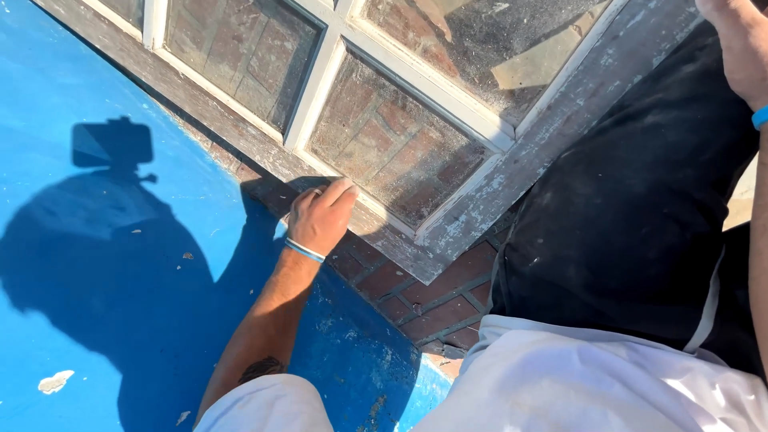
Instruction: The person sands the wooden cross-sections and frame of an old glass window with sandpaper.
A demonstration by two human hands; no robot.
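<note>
An old wooden window frame (552,136) with peeling white paint and dusty glass panes (392,144) lies flat, partly on a blue surface (96,320). My left hand (320,216), with a blue wristband, presses down on the frame's near rail with fingers curled together. Whether something is under the palm is hidden. My right hand (744,48) shows only partly at the top right edge, resting on my black-trousered knee (632,208), a blue band at its wrist.
Red brick paving (432,296) shows beneath the frame's near corner. Paint flakes (54,382) lie scattered on the blue surface. My shadow, with the head camera's outline, falls across the left. My white shirt (600,384) fills the bottom right.
</note>
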